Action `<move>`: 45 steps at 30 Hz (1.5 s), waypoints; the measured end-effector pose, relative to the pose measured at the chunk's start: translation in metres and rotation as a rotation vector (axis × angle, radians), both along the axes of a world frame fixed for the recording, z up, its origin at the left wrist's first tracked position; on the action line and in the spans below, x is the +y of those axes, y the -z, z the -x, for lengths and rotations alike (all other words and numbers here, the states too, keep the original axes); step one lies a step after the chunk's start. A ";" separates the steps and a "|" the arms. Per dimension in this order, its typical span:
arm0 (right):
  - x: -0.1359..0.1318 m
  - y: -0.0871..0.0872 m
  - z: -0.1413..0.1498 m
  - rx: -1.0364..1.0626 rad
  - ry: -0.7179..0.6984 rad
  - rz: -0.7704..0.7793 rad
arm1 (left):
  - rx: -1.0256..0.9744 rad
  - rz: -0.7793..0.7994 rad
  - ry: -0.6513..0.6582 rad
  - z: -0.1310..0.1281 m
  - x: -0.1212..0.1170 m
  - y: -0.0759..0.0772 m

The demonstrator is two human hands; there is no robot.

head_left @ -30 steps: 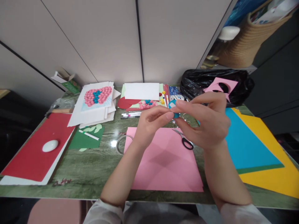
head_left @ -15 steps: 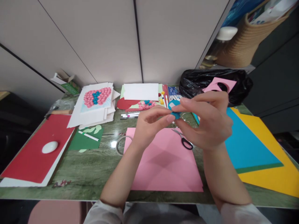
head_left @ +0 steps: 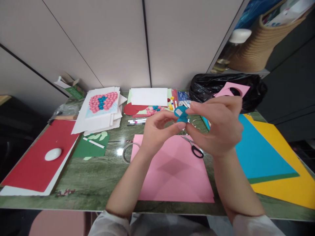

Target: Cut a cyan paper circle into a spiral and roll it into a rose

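A small blue paper roll (head_left: 182, 118), with a loose rounded end bearing a white patch, is held between both hands above the table. My left hand (head_left: 157, 132) pinches its lower left side between thumb and fingers. On the right side, the thumb and fingers of my right hand (head_left: 216, 126) close on it as well. Under the hands lies a pink paper sheet (head_left: 172, 177), with black-handled scissors (head_left: 197, 150) on its right edge. A ring-shaped roll (head_left: 125, 154) touches the sheet's left edge.
On the left are red paper (head_left: 36, 167) with a white egg-shaped object (head_left: 53, 154), green paper (head_left: 91, 149) and a pink-and-blue paper flower picture (head_left: 103, 103). Blue paper (head_left: 261, 154) and yellow paper (head_left: 297, 183) lie right, before a black plastic bag (head_left: 206, 85).
The blue paper roll has shifted slightly left and turned, so its white-patched end now stands out more to the left. My right index finger has moved back off the white patch.
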State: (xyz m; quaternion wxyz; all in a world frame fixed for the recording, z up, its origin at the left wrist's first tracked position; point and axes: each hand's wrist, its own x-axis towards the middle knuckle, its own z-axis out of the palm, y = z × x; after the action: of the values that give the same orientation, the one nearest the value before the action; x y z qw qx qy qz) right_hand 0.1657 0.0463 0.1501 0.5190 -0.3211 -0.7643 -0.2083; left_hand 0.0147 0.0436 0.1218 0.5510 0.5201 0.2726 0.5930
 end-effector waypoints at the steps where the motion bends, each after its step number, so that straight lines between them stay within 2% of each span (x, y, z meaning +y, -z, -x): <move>1: 0.000 0.000 0.000 -0.011 -0.005 -0.004 | 0.002 -0.002 -0.004 0.000 0.000 0.000; 7: -0.002 0.002 0.000 -0.022 -0.019 0.016 | 0.080 -0.048 -0.029 -0.001 -0.001 -0.004; 17: -0.001 0.003 0.000 -0.048 0.044 0.020 | 0.195 -0.086 -0.066 0.005 -0.005 -0.008; 24: -0.001 0.003 0.000 -0.037 0.010 0.026 | 0.148 -0.053 -0.043 0.004 -0.004 -0.006; 29: -0.001 0.003 -0.001 -0.029 0.053 0.029 | 0.069 -0.028 -0.044 0.003 -0.003 -0.004; 35: -0.002 0.001 0.000 -0.022 0.015 -0.021 | 0.049 -0.078 -0.051 0.002 -0.003 -0.005; 40: -0.002 0.000 0.002 -0.009 -0.035 -0.026 | 0.087 -0.050 -0.062 0.002 -0.004 -0.005; 45: -0.002 0.001 0.002 -0.025 -0.018 -0.007 | 0.203 -0.062 -0.095 0.002 -0.006 -0.008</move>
State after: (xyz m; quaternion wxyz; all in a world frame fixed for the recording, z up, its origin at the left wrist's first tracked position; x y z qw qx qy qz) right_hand 0.1641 0.0447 0.1491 0.5124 -0.3098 -0.7729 -0.2101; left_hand 0.0129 0.0381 0.1296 0.4756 0.5806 0.3328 0.5709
